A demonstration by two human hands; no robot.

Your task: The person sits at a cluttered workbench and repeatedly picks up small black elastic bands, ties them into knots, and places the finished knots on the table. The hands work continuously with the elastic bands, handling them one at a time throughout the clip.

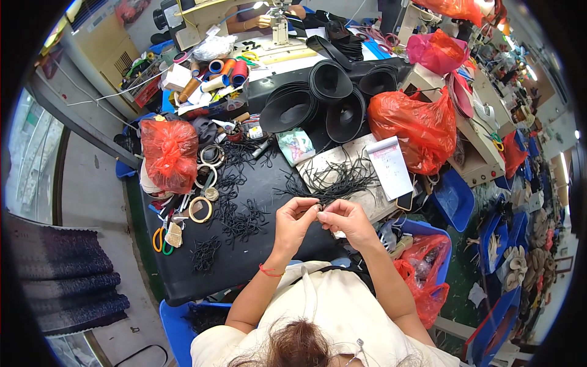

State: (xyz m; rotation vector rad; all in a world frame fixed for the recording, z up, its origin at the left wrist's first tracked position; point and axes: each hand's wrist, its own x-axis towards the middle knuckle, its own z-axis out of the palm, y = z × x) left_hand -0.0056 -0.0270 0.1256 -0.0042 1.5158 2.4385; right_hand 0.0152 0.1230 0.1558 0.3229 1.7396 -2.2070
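Observation:
My left hand (295, 221) and my right hand (343, 219) meet over the near edge of a black table (257, 254), fingertips pinched together on a short black cord (320, 208). Just beyond the hands lies a loose pile of black cords (342, 178) on a sheet of cardboard (345, 156). Small bunches of knotted black cords (241, 220) lie to the left of my left hand. A red string circles my left wrist.
Red plastic bags (170, 153) (413, 125) sit at left and right of the table. Stacked black cone shapes (330, 98), tape rolls (202, 209), orange-handled scissors (160, 240), a white notepad (391, 166) and blue bins (452, 199) surround the work area. Another person's hands (263, 21) work at the far bench.

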